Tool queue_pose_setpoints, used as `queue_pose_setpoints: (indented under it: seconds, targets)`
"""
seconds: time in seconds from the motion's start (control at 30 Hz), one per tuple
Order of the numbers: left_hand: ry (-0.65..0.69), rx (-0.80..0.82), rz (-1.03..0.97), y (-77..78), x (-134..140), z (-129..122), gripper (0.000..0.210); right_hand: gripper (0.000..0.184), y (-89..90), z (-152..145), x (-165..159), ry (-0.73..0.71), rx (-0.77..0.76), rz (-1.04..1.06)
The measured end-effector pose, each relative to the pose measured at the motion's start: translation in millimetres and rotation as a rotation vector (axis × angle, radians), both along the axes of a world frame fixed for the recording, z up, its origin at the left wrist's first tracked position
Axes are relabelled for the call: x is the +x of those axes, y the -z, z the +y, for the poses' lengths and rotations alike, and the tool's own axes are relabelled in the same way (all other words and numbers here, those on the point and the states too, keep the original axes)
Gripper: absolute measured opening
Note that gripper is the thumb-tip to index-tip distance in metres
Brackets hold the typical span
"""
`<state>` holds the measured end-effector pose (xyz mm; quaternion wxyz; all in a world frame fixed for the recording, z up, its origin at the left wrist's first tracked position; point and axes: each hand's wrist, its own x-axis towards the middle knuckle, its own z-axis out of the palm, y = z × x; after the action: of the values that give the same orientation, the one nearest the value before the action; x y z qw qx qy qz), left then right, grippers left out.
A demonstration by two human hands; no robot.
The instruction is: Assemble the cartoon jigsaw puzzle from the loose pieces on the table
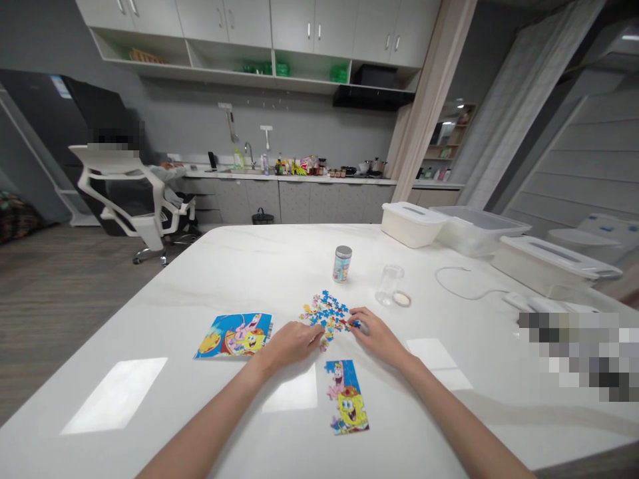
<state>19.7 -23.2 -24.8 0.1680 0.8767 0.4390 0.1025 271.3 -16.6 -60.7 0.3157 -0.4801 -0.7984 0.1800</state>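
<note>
A loose pile of jigsaw puzzle pieces (327,309) in blue, pink, yellow and red lies mid-table between my hands. My left hand (293,342) is at the pile's near left edge, its fingers curled closed; whatever they hold is hidden. At the right edge, my right hand (375,336) has thumb and fingers apart, the tips touching pieces. Nearer to me lies a joined puzzle section (348,399) with a yellow sponge figure and a pink starfish figure. Left of my left hand is a printed picture sheet (234,334) with the same characters.
Behind the pile stands a printed tin (342,264) with a grey lid. To its right are a clear jar (388,285) and a round lid (402,299). A white cable (452,286) and plastic storage boxes (412,225) occupy the right side. A white office chair (134,189) stands beyond the table.
</note>
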Motion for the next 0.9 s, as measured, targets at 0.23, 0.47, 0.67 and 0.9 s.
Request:
queue_pose_setpoints:
  seconds: [0.23,0.47,0.67,0.9]
  targets:
    - [-0.150,-0.015,-0.059,-5.8,-5.9,8.0,0.029,0.015,-3.8,-3.8,-0.2,0.026,-0.001,0.014]
    - [-0.299,-0.194,-0.173,-15.0,-14.8,18.7,0.028,0.018,-4.6,-6.4,-1.6,-0.012,0.015,-0.015]
    - [-0.335,-0.393,-0.145,-10.4,-24.3,23.0,0.024,0.025,-6.5,-10.6,-2.9,-0.106,0.017,-0.067]
    - [-0.312,-0.340,-0.117,-19.9,-24.8,19.6,0.020,0.028,-8.3,-10.1,-2.2,-0.111,0.023,-0.080]
